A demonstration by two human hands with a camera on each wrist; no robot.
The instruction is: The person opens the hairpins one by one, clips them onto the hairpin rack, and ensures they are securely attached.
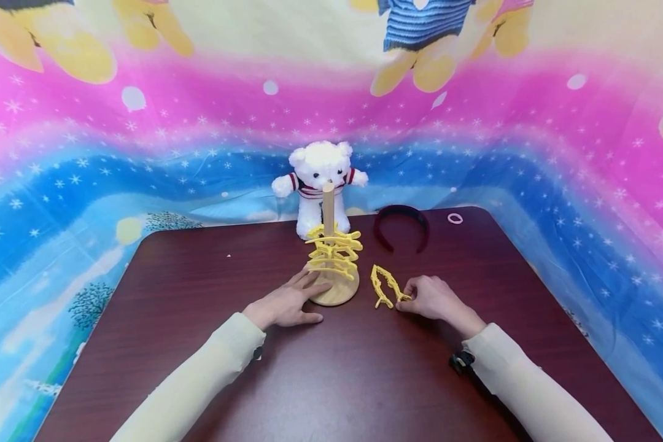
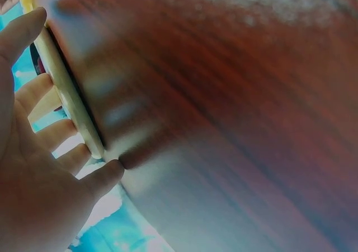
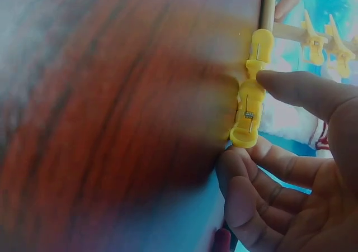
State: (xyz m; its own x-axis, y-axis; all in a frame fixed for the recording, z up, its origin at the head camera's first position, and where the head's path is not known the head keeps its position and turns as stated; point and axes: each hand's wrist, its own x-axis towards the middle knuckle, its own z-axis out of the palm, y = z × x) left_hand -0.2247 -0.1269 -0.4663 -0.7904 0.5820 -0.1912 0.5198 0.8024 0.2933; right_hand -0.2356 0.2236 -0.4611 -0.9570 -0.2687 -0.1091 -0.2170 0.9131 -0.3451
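Head: the left hand (image 1: pixel 288 302), fingers extended, touches the pale round wooden base (image 1: pixel 342 291); uneven pressing could tip it. Beside it, the right hand (image 1: pixel 435 298) pinches a yellow plastic clip (image 1: pixel 389 281) at one end; this could twist. Left wrist: base partly covered. Right wrist: clip's contact with dark-red bench (image 3: pixel 112 123) unclear.

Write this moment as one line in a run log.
Left hand: touches wooden stand's base | Right hand: pinches yellow spring clip | Post: yellow clips | Behind: white teddy bear
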